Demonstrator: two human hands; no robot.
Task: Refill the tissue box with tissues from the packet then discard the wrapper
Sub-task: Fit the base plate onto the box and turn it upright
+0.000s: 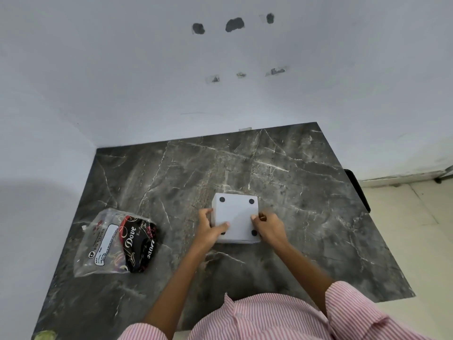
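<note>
A white square tissue box (pixel 236 215) lies upside down in the middle of the dark marble table (pixel 306 192), its base with round black feet facing up. My left hand (pixel 208 228) grips its left side, thumb resting on the base. My right hand (pixel 268 227) holds the right edge, fingers curled against it. A bit of white tissue pokes out behind the box. To the left lies a clear plastic tissue packet (pixel 115 242) with black and red "Dove" printing, crumpled and flat on the table.
White walls close in behind and to the left of the table. The table's right edge drops to a pale tiled floor (pixel 416 217). A dark object (pixel 358 190) sticks out beside that edge. My striped pink shirt fills the bottom.
</note>
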